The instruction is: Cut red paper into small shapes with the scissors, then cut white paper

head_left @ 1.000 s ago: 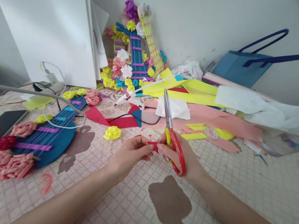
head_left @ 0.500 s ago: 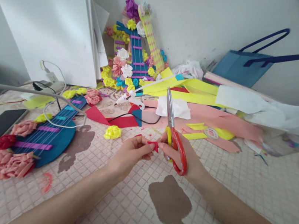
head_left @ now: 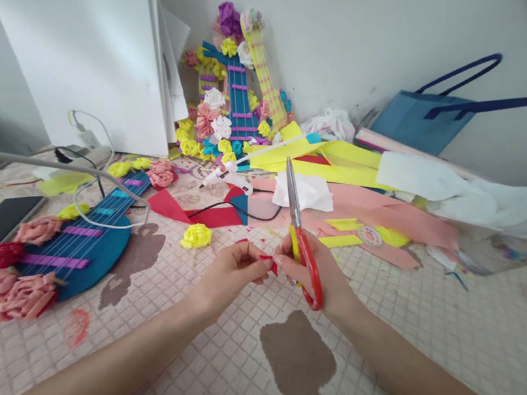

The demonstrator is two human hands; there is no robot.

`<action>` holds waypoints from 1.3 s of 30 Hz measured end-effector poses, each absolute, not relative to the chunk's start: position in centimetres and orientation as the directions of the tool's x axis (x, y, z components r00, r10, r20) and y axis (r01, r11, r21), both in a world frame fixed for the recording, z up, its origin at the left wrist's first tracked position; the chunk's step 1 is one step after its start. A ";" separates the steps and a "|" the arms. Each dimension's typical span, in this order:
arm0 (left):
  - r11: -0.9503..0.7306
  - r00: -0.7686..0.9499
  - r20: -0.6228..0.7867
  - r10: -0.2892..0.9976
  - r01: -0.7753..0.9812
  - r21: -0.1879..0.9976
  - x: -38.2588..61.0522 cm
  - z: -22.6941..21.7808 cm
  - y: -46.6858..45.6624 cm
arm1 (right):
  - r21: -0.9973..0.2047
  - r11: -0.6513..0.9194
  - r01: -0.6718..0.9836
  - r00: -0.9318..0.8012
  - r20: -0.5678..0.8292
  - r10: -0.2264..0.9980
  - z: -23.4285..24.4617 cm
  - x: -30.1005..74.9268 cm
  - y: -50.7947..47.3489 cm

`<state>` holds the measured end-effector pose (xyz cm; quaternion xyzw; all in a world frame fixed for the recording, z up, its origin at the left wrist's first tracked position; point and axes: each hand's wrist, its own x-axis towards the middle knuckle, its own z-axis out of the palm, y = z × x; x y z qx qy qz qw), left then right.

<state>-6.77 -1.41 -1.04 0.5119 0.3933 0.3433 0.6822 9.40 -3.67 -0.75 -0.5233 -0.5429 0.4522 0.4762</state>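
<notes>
Tiled tablecloth [head_left: 212, 383], pale pink with brown patches, covers the whole work surface. A white board [head_left: 90, 65] stands upright at the back left. A blue paper guitar [head_left: 77, 242], trimmed with pink paper flowers, lies flat to my left. Loose yellow and pink paper strips [head_left: 343, 169] are heaped beyond my hands.

My left hand [head_left: 226, 281] is closed in a pinch, thumb against fingertips, on the red paper scrap [head_left: 267, 259]. My right hand [head_left: 325, 277] is wrapped around the red-and-yellow handles of the scissors [head_left: 296, 219], and its thumb tip meets the same scrap. The blades are together and point away from me, over the strips.

A yellow paper rose [head_left: 196, 236] lies on the cloth just beyond my left hand. The scrap is held above the cloth, between my two hands.
</notes>
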 end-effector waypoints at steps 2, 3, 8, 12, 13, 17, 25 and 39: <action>0.225 0.458 -0.180 0.870 -0.045 0.973 -6.8 -1.0 -1.4 | -0.984 0.043 0.170 0.010 0.045 0.999 -0.6 9.3 -3.6; 0.220 0.461 -0.178 0.870 -0.039 0.975 -6.8 -1.0 -1.3 | -0.984 0.038 0.173 0.017 0.041 0.999 -0.5 9.3 -3.6; 0.229 0.454 -0.194 0.870 -0.023 0.973 -6.8 -1.0 -1.2 | -0.992 0.019 0.122 0.030 0.023 0.999 -0.3 9.2 -3.6; 0.259 0.434 -0.203 0.878 -0.075 0.963 -6.7 -0.9 -1.4 | -0.992 0.011 0.125 0.058 0.018 0.998 -0.2 9.2 -3.6; 0.268 0.426 -0.205 0.881 -0.093 0.959 -6.7 -1.0 -1.4 | -0.991 0.008 0.131 0.068 0.017 0.998 -0.2 9.2 -3.6; 0.318 0.394 -0.236 0.888 -0.156 0.935 -6.5 -1.0 -1.5 | -0.991 0.022 0.135 0.070 0.032 0.997 0.0 9.1 -3.7; 0.249 0.463 -0.190 0.866 -0.070 0.966 -6.6 -0.6 -1.3 | -0.989 0.033 0.145 0.057 0.042 0.997 -0.1 9.2 -3.9; 0.291 0.454 -0.215 0.865 -0.104 0.951 -6.6 -0.6 -1.6 | -0.989 0.026 0.142 0.096 0.040 0.995 0.1 9.1 -3.9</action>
